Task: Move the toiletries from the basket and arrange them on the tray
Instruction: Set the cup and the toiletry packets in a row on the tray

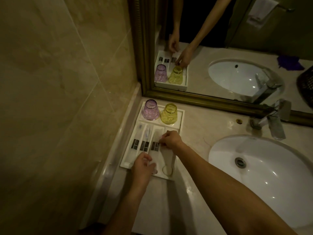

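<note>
A white tray point(180, 119) sits on the counter in the left corner by the mirror. Its long slots hold white toiletry packets point(135, 141) with dark labels, lying side by side. At the tray's back stand a purple cup point(150, 110) and a yellow cup point(169, 114), both upside down. My right hand point(171, 139) pinches the top of a pale packet point(166, 158) in the rightmost slot. My left hand point(143, 167) rests on the tray's front edge with fingers curled on the lower end of a packet. The basket point(305, 85) shows only in the mirror, far right.
A white oval sink point(264, 168) takes up the right of the marble counter, with a chrome tap point(274, 122) behind it. A gold-framed mirror point(203, 97) runs along the back. A tiled wall point(59, 99) closes the left side. A purple cloth point(289, 62) is reflected.
</note>
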A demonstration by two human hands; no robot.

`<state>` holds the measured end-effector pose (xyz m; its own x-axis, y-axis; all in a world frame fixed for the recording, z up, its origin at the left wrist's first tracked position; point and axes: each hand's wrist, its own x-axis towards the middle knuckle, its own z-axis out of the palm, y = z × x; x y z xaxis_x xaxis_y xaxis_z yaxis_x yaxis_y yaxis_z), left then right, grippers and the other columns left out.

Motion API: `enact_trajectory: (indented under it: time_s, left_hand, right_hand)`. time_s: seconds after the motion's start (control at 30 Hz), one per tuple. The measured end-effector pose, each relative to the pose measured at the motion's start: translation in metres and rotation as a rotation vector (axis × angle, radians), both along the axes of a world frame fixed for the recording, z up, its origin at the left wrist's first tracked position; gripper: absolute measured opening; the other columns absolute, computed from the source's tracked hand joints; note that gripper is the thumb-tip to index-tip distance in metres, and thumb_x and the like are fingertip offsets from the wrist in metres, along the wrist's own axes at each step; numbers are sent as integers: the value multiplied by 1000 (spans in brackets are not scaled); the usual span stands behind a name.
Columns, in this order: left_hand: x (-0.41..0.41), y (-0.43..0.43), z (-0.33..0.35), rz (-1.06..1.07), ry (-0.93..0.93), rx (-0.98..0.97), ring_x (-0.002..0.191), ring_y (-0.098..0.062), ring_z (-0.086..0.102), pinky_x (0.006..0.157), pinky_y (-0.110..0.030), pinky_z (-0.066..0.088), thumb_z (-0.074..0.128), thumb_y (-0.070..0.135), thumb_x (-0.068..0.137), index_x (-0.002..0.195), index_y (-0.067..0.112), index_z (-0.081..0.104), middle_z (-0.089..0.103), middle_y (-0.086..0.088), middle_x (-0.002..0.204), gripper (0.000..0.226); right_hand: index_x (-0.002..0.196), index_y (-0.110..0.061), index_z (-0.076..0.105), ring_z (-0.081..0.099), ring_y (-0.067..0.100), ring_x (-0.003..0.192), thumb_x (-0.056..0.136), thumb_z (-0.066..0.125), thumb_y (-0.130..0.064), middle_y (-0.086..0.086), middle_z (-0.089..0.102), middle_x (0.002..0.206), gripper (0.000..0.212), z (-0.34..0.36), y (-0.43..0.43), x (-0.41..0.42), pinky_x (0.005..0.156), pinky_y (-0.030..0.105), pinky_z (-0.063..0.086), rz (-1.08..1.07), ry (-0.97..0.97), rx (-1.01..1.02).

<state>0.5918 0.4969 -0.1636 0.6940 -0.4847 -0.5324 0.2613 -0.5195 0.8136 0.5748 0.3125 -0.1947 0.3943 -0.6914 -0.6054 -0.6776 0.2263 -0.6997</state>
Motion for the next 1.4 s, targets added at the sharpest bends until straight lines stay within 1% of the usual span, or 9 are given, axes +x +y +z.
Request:
enact_trajectory:
  time_s: [0.07,0.17,0.27,0.4,0.67,0.93,1.1,1.23,1.4]
  left_hand:
    - [-1,5,-2,-177,-315,136,90,-17,66,74,-30,54,72,10,88,96,24,60,66,-6,110,20]
    - [-7,17,-8,-470,-834,324,125,-19,53,98,-36,52,65,27,94,128,24,61,52,-4,142,34]
    - [-10,26,-14,-669,-978,396,148,-24,34,119,-42,34,49,35,101,149,19,44,37,-8,161,51]
    - [-9,31,-21,-689,-896,495,155,-25,17,125,-42,19,33,47,103,158,16,23,23,-10,167,65]
    - [-4,39,-21,-749,-838,523,156,-21,12,126,-39,16,24,49,104,160,16,16,17,-7,169,65]
    - [2,41,-18,-760,-924,495,153,-28,21,123,-47,26,39,46,101,154,16,37,35,-10,163,61]
    - [12,49,-23,-727,-923,533,149,-34,33,119,-52,33,21,52,97,151,18,43,43,-13,158,68]
    - [18,58,-29,-767,-941,566,139,-35,49,110,-53,43,10,53,101,143,18,55,56,-15,147,71]
    - [19,58,-27,-754,-957,507,144,-35,41,112,-54,40,24,51,98,147,19,51,48,-14,155,64]
  right_hand:
    - [67,-12,64,70,27,75,79,79,-10,16,73,80,20,-1,1,-3,73,39,59,95,43,-149]
    - [87,-10,67,68,32,84,87,66,-21,14,73,88,11,-2,6,-13,70,41,57,306,144,-632]
    - [102,-10,68,65,36,93,86,60,-11,13,69,103,18,-7,10,-24,71,42,54,572,83,-965]
    - [132,-18,65,58,30,126,94,55,-17,8,61,141,40,-14,13,-33,97,45,46,849,57,-977]
    - [132,-14,66,60,29,125,97,54,-15,9,62,139,37,-7,1,-42,103,45,43,925,-23,-1024]
    - [139,-18,59,48,29,138,99,51,-15,8,55,147,41,-9,4,-46,113,48,37,932,-6,-1010]
    - [155,-28,34,25,26,153,102,43,-21,2,32,164,54,-4,23,-33,122,56,18,1004,13,-1038]
    - [157,-28,29,14,28,156,105,36,-26,2,24,167,53,-3,37,-25,121,63,11,1111,115,-1018]
    - [158,-26,28,14,28,155,106,38,-27,3,23,168,53,-4,38,-28,122,61,12,1110,100,-1009]
